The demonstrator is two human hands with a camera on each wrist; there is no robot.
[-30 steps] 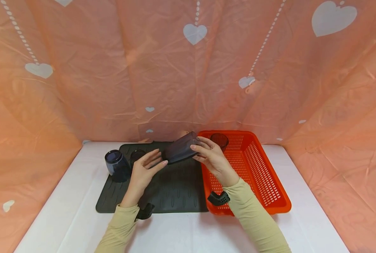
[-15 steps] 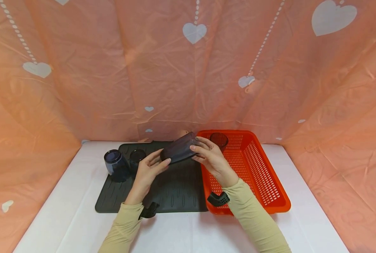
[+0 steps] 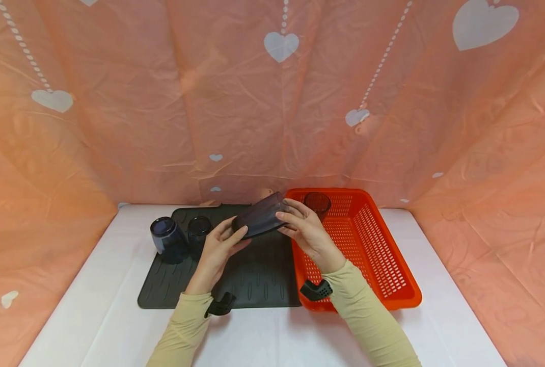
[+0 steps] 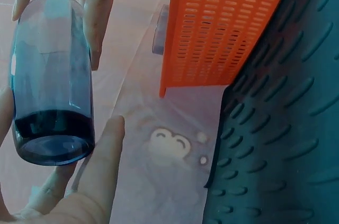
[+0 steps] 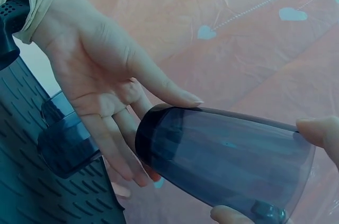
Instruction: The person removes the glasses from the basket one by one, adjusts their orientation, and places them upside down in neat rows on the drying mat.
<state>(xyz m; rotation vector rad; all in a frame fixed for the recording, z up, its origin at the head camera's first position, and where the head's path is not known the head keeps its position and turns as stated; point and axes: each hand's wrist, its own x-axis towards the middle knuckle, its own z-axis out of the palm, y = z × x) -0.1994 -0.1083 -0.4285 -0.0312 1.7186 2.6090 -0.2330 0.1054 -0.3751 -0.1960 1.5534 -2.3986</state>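
A dark tinted drinking glass [image 3: 260,216] is held tilted above the drying mat [image 3: 259,278], its thick base toward the left and its rim end up to the right. My right hand [image 3: 312,234] grips it near the rim, thumb on one side and fingers on the other. At the base, my left hand [image 3: 217,251] holds it between thumb and fingers. The left wrist view shows the base of the glass [image 4: 53,86] between the left thumb and fingers. Two more tinted glasses, a larger one [image 3: 169,242] and a smaller one [image 3: 199,232], stand side by side on the mat's left.
An orange-red perforated basket [image 3: 382,244] stands right of the mat, partly under my right forearm. Another tinted glass [image 3: 317,202] is at its back left corner. A white cloth [image 3: 249,336] covers the table, and a pink heart-patterned curtain [image 3: 240,102] hangs behind.
My left hand has moved right and closed its thumb and fingers around the glass's base. The smaller glass on the mat shows more fully. My right hand has barely moved.
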